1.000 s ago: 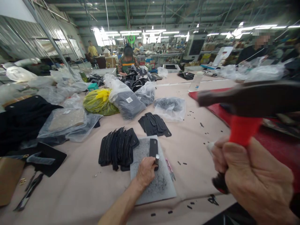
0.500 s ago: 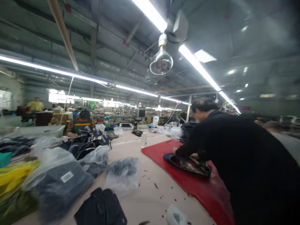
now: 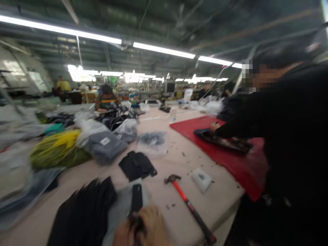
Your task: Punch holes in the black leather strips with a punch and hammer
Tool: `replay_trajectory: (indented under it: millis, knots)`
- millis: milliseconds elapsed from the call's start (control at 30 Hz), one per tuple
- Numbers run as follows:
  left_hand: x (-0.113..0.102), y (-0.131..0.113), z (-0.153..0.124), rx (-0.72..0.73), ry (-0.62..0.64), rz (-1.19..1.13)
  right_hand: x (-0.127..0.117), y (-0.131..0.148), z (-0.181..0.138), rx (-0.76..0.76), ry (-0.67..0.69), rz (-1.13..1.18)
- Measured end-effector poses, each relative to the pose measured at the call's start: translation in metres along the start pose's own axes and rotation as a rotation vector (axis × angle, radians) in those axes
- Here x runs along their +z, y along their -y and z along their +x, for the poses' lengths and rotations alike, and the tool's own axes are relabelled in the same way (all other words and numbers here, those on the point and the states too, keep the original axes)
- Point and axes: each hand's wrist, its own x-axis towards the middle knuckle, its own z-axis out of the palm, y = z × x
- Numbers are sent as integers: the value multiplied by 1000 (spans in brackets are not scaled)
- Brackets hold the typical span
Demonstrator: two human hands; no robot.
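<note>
At the bottom edge, my left hand [image 3: 124,234] and my right hand [image 3: 154,223] are close together, fingers curled in around a small dark item [image 3: 138,226]. Blur hides what it is. Just beyond them a black strip [image 3: 137,197] lies on a grey plastic sheet [image 3: 120,205]. Left of my hands is a stack of black pieces [image 3: 83,213]. A claw hammer [image 3: 188,202] with a red and black handle rests on the table to the right of my right hand. Folded black pieces [image 3: 136,165] lie farther up.
A co-worker in black [image 3: 289,136] leans over a red mat [image 3: 189,127] at right, a hand on a dark, curved item [image 3: 225,140]. Plastic-wrapped goods [image 3: 106,145] and a yellow bag [image 3: 57,147] crowd the left. Small dark scraps and a white packet [image 3: 201,180] lie near the hammer.
The view has tilted down and shifted. My hands, the hammer and the stack of black pieces have come into sight. The co-worker still bends over the red mat.
</note>
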Motion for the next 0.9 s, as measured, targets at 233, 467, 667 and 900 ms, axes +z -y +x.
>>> replay_trajectory:
  millis: [233, 467, 667, 900]
  knots:
    - [-39, 92, -15, 163, 73, -199, 86, 38, -50, 154, 117, 386]
    - [-32, 100, -16, 268, 208, -238, 80, 35, -47, 104, 120, 310]
    - [-32, 104, -21, 276, 161, -274, 100, 46, -30, 302, 86, 70]
    - [-31, 108, -23, 219, 126, -356, 108, 5, -12, 359, 71, 273]
